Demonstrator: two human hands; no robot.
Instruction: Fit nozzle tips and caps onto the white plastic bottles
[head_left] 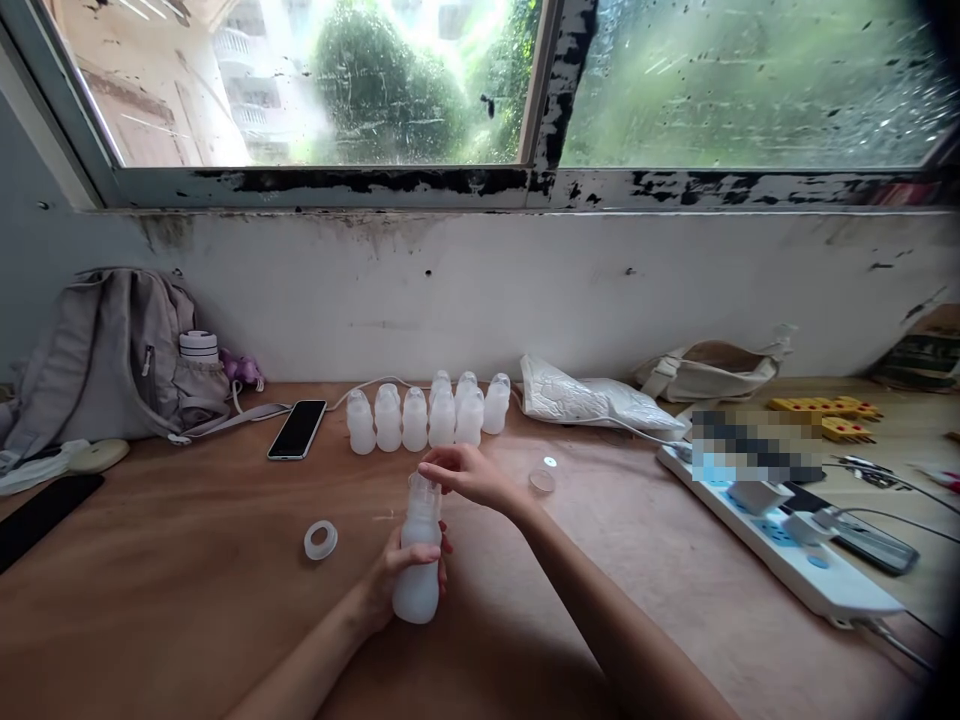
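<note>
My left hand (pixel 405 565) is wrapped round a frosted white plastic bottle (pixel 416 595), held nearly upright above the near part of the table. At the bottle's clear neck, my right hand (pixel 469 475) has its fingers bent together over the mouth. Whatever those fingers pinch is hidden or too small to make out. A white ring-shaped cap (pixel 308 541) lies on the table to the left of the bottle. Right of my right hand rest a clear round cover (pixel 541 482) and a small white disc (pixel 550 462).
Several similar capped bottles (pixel 414 420) stand in a group towards the wall. A phone (pixel 297 430) and a grey backpack (pixel 112 350) are on the left. Silvery plastic packaging (pixel 600 400) lies at the back. A power strip (pixel 795 560) with plugs and cables runs along the right.
</note>
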